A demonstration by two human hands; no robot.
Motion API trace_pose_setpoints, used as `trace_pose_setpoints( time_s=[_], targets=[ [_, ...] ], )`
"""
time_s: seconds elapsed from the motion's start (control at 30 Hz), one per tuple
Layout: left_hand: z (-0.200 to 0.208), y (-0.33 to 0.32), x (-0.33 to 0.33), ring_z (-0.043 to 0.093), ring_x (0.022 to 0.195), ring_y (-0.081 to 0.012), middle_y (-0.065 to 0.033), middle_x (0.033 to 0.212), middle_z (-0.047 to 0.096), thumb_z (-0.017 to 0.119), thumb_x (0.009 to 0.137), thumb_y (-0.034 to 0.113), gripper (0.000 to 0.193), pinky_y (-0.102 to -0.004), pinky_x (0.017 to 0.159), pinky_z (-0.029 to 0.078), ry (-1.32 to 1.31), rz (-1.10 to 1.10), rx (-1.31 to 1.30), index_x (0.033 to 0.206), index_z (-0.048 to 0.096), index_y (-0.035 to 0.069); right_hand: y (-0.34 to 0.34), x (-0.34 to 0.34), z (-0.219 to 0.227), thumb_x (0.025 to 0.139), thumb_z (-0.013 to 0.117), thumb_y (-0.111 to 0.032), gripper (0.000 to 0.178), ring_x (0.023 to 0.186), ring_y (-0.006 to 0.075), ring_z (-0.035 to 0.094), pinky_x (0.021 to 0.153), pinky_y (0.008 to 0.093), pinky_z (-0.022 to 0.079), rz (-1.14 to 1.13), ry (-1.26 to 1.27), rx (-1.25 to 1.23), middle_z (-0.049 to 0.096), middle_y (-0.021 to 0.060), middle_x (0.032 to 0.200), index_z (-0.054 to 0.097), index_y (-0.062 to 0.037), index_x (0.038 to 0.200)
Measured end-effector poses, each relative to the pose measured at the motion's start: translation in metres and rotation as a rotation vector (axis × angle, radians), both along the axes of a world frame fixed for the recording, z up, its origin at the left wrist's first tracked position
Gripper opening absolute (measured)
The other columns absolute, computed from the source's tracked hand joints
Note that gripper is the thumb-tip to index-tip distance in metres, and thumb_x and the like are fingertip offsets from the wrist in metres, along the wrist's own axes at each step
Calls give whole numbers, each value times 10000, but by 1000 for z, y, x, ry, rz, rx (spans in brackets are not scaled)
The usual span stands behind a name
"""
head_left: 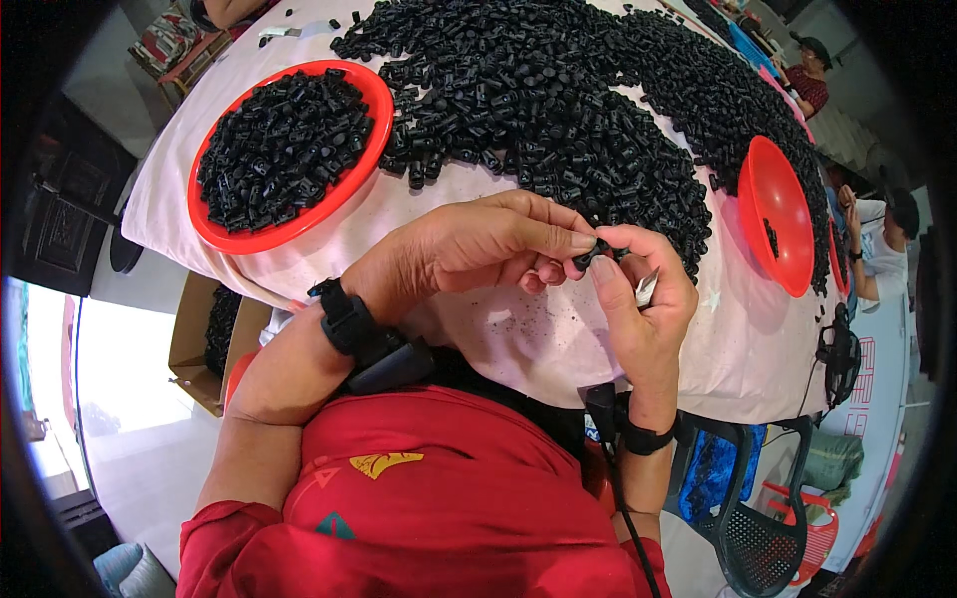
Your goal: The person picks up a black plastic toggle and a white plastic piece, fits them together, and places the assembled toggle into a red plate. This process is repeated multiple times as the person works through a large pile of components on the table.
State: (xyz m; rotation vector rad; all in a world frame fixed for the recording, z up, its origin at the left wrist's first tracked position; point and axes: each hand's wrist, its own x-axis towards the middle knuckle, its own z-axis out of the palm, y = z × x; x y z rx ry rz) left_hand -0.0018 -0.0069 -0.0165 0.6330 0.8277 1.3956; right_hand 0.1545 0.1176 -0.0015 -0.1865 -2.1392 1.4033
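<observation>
In front of my chest, my left hand (488,242) and my right hand (646,304) meet over the table edge. Fingertips of both pinch one small black plastic part (586,259), which they partly cover. Tucked in my right fingers is a flat, pale piece like a short blade (647,288); its other end is hidden. Just beyond my hands spreads a large heap of similar black plastic parts (538,110). Dark crumbs (533,324) dot the pale tablecloth (478,344) below my left hand.
A red basin (384,115) full of black parts stands at the left; another red basin (768,204), tilted with a few parts inside, is at the right. A cardboard box (189,339) stands at lower left, a dark plastic chair (753,538) at lower right. Other people (877,239) sit along the far right.
</observation>
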Motion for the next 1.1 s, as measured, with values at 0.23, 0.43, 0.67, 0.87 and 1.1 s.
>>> trace_pose_setpoints(
  time_s=[0.23, 0.43, 0.67, 0.87, 1.1],
  targets=[
    [4, 3, 4, 547, 737, -53, 5, 848, 612, 586, 945, 218, 272, -177, 632, 430, -40, 126, 54, 1136, 605, 26, 3, -5, -11, 858, 676, -71, 101, 661, 14, 492, 594, 173, 405, -143, 89, -6, 618, -26, 792, 637, -20, 936],
    [2, 4, 4, 538, 762, -37, 24, 860, 609, 601, 940, 225, 250, -172, 654, 420, 98, 174, 127, 1107, 621, 40, -1, -5, -10, 852, 697, -85, 114, 653, 10, 483, 576, 168, 390, -185, 88, -78, 597, -39, 752, 641, -19, 925],
    [0, 5, 4, 531, 760, -19, 44, 865, 603, 592, 947, 238, 235, -167, 656, 420, 141, 195, 128, 1095, 630, 60, -4, -4, -10, 825, 723, -71, 128, 610, -1, 481, 523, 160, 380, -156, 78, -12, 604, -34, 717, 638, -27, 911],
    [-1, 6, 6, 527, 736, -13, 55, 876, 600, 589, 948, 262, 253, -165, 640, 422, 110, 190, 134, 1092, 629, 58, -6, -3, -6, 808, 761, -123, 182, 632, 26, 545, 534, 180, 424, -204, 43, 120, 631, 14, 708, 614, -29, 859],
    [-1, 5, 8, 517, 741, -12, 52, 882, 596, 591, 946, 261, 281, -165, 647, 422, 101, 151, 108, 1133, 627, 54, -3, -1, -2, 776, 802, -275, 330, 587, 56, 557, 525, 210, 447, -188, -98, 125, 618, 11, 650, 592, -26, 831]
  ],
)
